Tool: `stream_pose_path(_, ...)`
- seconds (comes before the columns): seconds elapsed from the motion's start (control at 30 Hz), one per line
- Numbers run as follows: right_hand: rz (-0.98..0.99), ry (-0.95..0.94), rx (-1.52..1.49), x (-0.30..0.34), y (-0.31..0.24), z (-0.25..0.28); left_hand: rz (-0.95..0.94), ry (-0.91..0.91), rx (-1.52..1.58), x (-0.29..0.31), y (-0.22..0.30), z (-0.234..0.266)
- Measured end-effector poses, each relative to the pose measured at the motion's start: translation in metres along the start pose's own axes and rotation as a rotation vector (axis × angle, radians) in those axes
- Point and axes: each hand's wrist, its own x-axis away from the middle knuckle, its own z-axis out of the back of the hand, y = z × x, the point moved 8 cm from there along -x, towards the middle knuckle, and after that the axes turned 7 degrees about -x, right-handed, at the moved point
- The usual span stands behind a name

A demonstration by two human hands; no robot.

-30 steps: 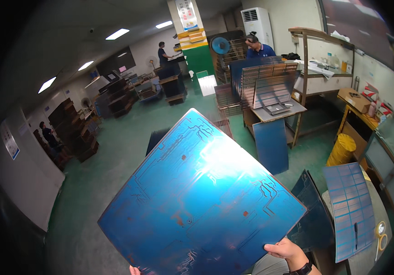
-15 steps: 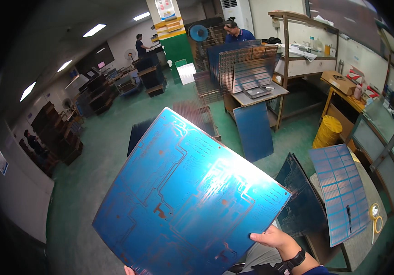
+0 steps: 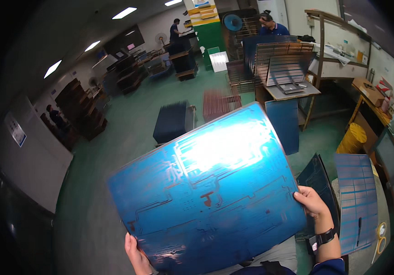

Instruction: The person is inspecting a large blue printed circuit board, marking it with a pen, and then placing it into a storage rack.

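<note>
- Blue-coated circuit panel is tilted up in front of the person, over the lap, clear of the table at right.
- Left hand grips its lower-left edge; right hand grips the right edge, thumb on the face. Both are grasping, neither released.
- Panel looks thin, stiff, probably fairly light but unwieldy for its width; glossy coating likely slippery and easily scratched. Best held by opposite edges, fingers off the traces.
- Floor rack beyond the panel holds a tight row of dark upright sheets; reddish upright slats stand near it, their holder unclear.
- Cardboard box at right: contents can't be told.
- Yellow cylindrical container on the floor: inside not visible.
</note>
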Motion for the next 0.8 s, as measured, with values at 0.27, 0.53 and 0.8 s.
stream_pose_path(0.27,0.210,0.112,-0.259,0.006,0.031,-0.005,-0.075,-0.247,-0.382,-0.020,0.069,-0.037)
stream_pose_path(0.53,0.328,0.082,-0.625,-0.028,0.053,-0.059,-0.310,-0.034,0.117,0.008,0.031,-0.030)
stream_pose_path(0.8,0.233,-0.025,-0.836,-0.007,0.059,-0.154,0.337,-0.376,0.451,0.088,-0.037,-0.161)
